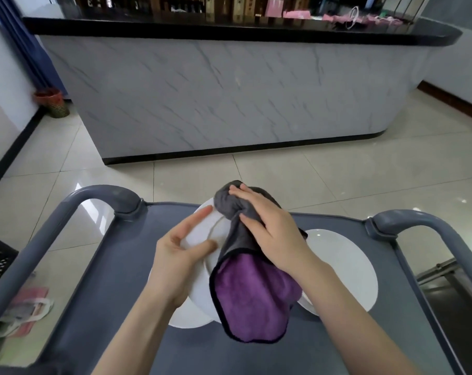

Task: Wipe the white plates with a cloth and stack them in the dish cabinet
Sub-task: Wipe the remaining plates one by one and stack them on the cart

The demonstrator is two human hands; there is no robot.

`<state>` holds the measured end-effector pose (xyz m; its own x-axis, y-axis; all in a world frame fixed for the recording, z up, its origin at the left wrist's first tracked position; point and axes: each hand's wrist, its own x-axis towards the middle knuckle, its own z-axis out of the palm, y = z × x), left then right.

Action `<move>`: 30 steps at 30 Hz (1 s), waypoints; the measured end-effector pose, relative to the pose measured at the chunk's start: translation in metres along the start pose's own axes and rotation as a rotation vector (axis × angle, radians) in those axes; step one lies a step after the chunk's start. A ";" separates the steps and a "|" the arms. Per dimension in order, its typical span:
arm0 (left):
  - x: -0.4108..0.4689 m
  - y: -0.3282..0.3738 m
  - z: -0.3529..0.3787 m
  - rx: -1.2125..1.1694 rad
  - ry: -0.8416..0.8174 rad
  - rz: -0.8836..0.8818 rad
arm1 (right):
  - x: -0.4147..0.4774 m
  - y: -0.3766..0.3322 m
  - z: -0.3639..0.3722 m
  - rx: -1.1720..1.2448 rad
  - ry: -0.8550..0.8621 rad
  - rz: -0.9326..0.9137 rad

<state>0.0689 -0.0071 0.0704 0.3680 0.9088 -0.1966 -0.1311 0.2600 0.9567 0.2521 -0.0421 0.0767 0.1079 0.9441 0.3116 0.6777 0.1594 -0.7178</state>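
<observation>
Plate [197, 232] pinched at rim by left hand [175, 255], cloth [256, 293] bunched in gripping right hand [270, 231]

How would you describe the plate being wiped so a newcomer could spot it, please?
Find the grey cart. Above it, the left hand holds a white plate while the right hand presses a grey-and-purple cloth onto it. Unlike the neighbouring plate lying flat to its right, it is raised and tilted.
</observation>
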 end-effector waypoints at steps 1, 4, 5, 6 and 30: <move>0.002 -0.003 -0.001 -0.014 0.025 -0.012 | -0.007 0.008 -0.003 0.032 0.038 0.050; 0.007 -0.009 -0.006 -0.079 0.110 -0.029 | -0.049 0.028 -0.007 0.171 0.135 0.242; 0.008 -0.009 -0.008 -0.096 0.140 -0.032 | -0.066 0.031 -0.005 0.205 0.151 0.278; 0.009 -0.009 -0.009 -0.107 0.160 -0.031 | -0.082 0.030 0.000 0.220 0.160 0.287; 0.024 0.001 0.039 -0.384 0.247 -0.057 | -0.096 0.004 0.046 -0.176 0.083 -0.211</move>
<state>0.1136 0.0022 0.0752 0.1601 0.9278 -0.3369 -0.4657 0.3719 0.8030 0.2113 -0.1188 0.0154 0.0054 0.8671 0.4982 0.8066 0.2907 -0.5146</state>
